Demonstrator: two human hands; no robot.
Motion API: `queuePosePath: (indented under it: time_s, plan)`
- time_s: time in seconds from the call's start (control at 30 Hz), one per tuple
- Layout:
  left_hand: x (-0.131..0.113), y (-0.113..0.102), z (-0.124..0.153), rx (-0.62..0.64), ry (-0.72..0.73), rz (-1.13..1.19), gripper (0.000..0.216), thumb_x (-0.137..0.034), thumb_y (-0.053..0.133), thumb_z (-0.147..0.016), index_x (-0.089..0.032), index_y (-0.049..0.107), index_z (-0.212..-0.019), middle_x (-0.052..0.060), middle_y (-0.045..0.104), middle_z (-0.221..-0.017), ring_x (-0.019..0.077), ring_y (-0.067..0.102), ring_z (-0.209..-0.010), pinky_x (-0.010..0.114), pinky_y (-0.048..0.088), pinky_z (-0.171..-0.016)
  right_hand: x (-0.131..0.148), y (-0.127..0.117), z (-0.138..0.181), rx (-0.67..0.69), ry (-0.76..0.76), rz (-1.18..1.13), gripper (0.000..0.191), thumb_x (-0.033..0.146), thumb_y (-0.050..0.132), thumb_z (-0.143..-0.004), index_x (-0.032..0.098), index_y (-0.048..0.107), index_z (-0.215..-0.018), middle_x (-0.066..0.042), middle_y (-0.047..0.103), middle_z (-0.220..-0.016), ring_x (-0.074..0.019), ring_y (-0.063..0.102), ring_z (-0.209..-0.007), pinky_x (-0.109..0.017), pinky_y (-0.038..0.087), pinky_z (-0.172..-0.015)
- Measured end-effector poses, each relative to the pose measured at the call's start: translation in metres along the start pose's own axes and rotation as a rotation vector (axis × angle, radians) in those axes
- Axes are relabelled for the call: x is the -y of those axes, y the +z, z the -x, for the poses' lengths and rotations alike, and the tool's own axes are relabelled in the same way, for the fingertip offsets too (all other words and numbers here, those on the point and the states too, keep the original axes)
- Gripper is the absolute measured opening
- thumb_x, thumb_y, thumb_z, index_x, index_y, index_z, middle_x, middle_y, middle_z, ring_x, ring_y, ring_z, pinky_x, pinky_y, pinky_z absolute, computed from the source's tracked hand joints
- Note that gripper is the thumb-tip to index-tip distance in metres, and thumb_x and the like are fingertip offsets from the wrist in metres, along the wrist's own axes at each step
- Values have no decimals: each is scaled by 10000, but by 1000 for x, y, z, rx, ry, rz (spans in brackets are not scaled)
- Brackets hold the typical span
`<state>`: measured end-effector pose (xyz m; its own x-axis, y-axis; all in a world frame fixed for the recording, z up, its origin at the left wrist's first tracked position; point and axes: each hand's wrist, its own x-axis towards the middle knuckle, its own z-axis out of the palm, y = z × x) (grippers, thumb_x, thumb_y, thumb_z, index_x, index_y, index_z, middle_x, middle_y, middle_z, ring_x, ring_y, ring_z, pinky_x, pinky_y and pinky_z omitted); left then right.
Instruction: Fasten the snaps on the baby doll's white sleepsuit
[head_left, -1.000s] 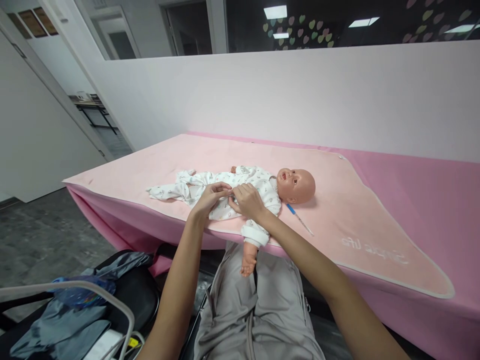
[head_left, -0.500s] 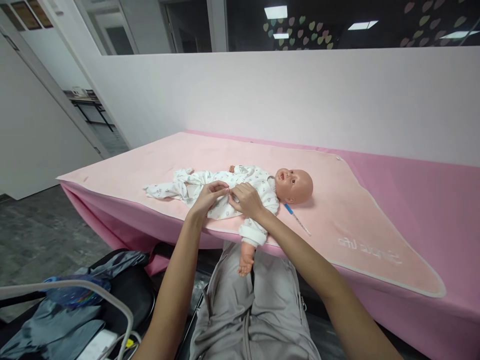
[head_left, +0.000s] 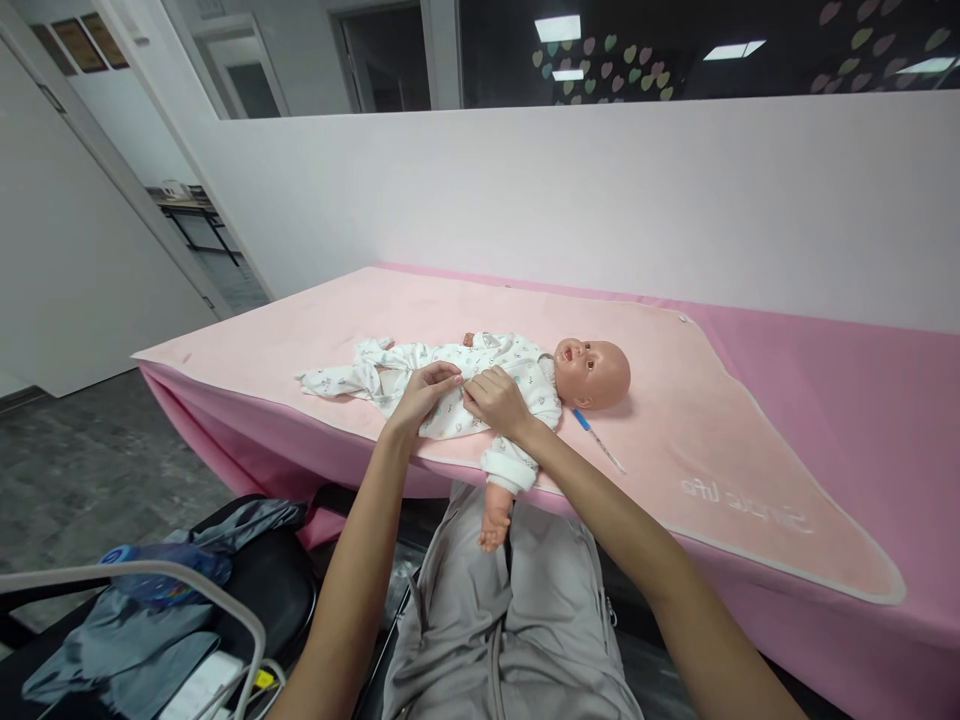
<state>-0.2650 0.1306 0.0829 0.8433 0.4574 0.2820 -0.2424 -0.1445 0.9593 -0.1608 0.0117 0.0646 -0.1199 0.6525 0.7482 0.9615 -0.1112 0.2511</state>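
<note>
A baby doll (head_left: 592,374) lies on its back across the pink mat, head to the right, one arm hanging over the near edge. It wears a white patterned outfit (head_left: 517,350). At the middle of the doll's front, my left hand (head_left: 430,392) pinches the cloth between thumb and fingers. Close beside it, my right hand (head_left: 496,400) is closed on the same outfit, its fingers curled. The small spot between my fingertips is too fine to make out. A thermometer (head_left: 598,440) with a blue end lies by the doll's neck, untouched.
The peach-pink mat (head_left: 712,420) covers a table draped in pink cloth (head_left: 885,400), against a white wall (head_left: 600,200). At lower left, a black chair (head_left: 277,590) holds grey clothing (head_left: 127,640) and a plastic bottle (head_left: 161,575). A pale curved bar (head_left: 187,575) crosses in front.
The whole view has shifted slightly to the right. Both hands stay at the doll's front, with the right fingers a little more curled.
</note>
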Motion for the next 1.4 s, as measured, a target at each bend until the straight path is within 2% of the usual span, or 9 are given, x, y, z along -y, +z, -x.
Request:
queuePosePath:
  time_s: [0.17, 0.33, 0.53, 0.63, 0.77, 1.07, 1.17, 1.27, 1.4]
  plan:
    - [5, -7, -2, -7, -15, 10, 296, -367, 743, -632, -164, 609, -800, 20, 593, -770, 143, 549, -721, 236, 432, -651, 1, -6, 1, 43, 44, -9, 284, 184, 340, -942, 169, 569, -775, -33, 576, -707, -155, 482, -735, -328, 308, -765]
    - [10, -11, -3, -28, -12, 36, 292, -356, 742, -633, -171, 619, -824, 13, 603, -773, 147, 559, -740, 244, 435, -691, 2, -8, 0, 1, 109, -27, 224, 210, 375, -937, 190, 585, -862, -36, 620, -815, -167, 508, -840, -375, 304, -897]
    - [11, -9, -2, -11, 25, 75, 261, -354, 722, -670, -181, 636, -844, 14, 630, -864, 143, 571, -803, 244, 430, -758, 2, -8, -1, -71, 120, -7, 282, 304, 369, -938, 145, 556, -1079, -100, 615, -1088, -206, 505, -1057, -441, 265, -1036]
    - [10, -9, -1, 1, 46, 35, 258, -370, 700, -695, -181, 635, -859, 19, 627, -877, 151, 571, -826, 245, 431, -764, 1, -6, 0, -35, 120, -23, 300, 310, 343, -945, 144, 557, -1074, -89, 643, -992, -195, 528, -997, -450, 261, -1053]
    - [11, -9, -1, 12, 53, 3, 252, -366, 698, -701, -179, 634, -858, 18, 623, -857, 146, 568, -801, 240, 430, -738, 0, -4, 0, -11, 165, -17, 273, 324, 366, -938, 170, 587, -894, -46, 638, -811, -177, 526, -857, -431, 273, -1041]
    - [4, -4, 2, -26, -29, 81, 278, -348, 750, -635, -169, 634, -812, 35, 650, -882, 158, 587, -792, 259, 446, -736, 0, -2, -1, 13, 202, 3, 224, 299, 413, -916, 167, 558, -807, -42, 591, -765, -180, 505, -838, -406, 315, -1010]
    - [-7, -8, -1, 68, -114, -5, 293, -379, 722, -660, -180, 644, -860, 35, 652, -872, 172, 592, -782, 262, 451, -701, 0, -15, 0, 63, 115, -13, 205, 254, 391, -914, 160, 568, -870, -64, 605, -865, -188, 520, -906, -427, 303, -1049]
    - [-17, -15, -14, 190, -172, -195, 291, -421, 669, -696, -179, 663, -857, 48, 661, -869, 197, 599, -820, 266, 453, -704, 0, -46, 7, 57, 31, -23, 202, 213, 393, -896, 154, 568, -977, -99, 591, -1067, -212, 497, -1069, -454, 314, -1058]
    - [-23, -9, -46, 172, -24, -558, 344, -461, 506, -795, -168, 673, -862, 70, 669, -869, 233, 602, -862, 312, 452, -764, -3, -101, 40, -20, 145, -42, 203, 175, 400, -875, 168, 582, -964, -74, 625, -1029, -192, 540, -1014, -447, 339, -1047]
